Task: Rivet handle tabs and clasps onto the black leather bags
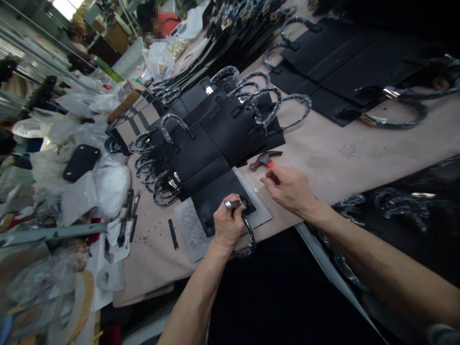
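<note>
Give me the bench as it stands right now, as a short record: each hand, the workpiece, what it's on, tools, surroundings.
left hand: gripping a metal-ended tool over the black panel
right hand: beside the hammer, near its red part; grip unclear
workpiece: black panel, with a wrapped handle looping toward the person
support: grey slab on the cloth-covered table
loose tool: dark strip left of the slab
beyond: overlapping black panels with wrapped handles
</note>
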`<action>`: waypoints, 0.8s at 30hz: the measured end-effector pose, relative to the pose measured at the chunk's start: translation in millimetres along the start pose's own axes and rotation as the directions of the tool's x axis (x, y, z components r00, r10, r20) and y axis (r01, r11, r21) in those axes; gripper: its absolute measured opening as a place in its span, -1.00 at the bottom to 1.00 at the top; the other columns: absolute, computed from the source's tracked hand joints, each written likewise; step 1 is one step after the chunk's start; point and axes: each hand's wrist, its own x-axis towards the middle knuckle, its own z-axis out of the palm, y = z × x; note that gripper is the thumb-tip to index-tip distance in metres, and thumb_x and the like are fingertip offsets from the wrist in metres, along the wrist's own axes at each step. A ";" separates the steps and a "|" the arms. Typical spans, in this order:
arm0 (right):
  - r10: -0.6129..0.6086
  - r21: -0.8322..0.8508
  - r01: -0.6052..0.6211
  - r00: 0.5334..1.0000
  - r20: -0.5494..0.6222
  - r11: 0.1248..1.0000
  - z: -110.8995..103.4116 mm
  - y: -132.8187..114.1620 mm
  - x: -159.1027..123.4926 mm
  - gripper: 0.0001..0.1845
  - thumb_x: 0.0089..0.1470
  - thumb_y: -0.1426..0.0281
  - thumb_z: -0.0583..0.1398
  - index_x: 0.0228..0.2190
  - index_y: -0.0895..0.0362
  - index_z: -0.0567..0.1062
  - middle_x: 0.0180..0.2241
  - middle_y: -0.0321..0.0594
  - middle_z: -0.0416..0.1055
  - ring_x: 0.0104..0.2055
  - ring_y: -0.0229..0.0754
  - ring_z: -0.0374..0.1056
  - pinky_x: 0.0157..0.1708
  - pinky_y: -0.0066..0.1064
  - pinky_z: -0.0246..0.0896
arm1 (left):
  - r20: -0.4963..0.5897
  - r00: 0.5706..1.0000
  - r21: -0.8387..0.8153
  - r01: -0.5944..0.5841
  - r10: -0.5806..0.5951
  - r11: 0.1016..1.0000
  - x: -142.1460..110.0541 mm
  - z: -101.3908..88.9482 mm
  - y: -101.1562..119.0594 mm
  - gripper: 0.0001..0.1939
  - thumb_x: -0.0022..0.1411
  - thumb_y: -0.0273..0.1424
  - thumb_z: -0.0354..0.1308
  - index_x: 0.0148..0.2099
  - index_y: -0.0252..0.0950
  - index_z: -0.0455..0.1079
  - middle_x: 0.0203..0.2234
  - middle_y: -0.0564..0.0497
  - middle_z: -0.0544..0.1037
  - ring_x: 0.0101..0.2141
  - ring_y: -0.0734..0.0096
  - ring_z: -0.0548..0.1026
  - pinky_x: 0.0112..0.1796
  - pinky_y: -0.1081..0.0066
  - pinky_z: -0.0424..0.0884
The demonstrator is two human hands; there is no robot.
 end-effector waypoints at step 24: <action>0.264 0.486 -0.307 0.952 0.157 0.818 -93.8 -33.4 -71.2 -0.57 0.22 -0.09 0.06 -0.33 0.02 0.31 -0.57 -0.37 0.21 -0.61 -0.25 0.14 -0.62 -0.41 0.05 | 0.077 0.975 -0.117 0.215 -0.207 0.970 -1.7 -1.0 3.5 -0.83 0.22 -0.62 0.20 -0.28 -0.24 0.45 -0.31 0.03 0.59 -0.24 0.31 0.57 -0.13 0.38 0.47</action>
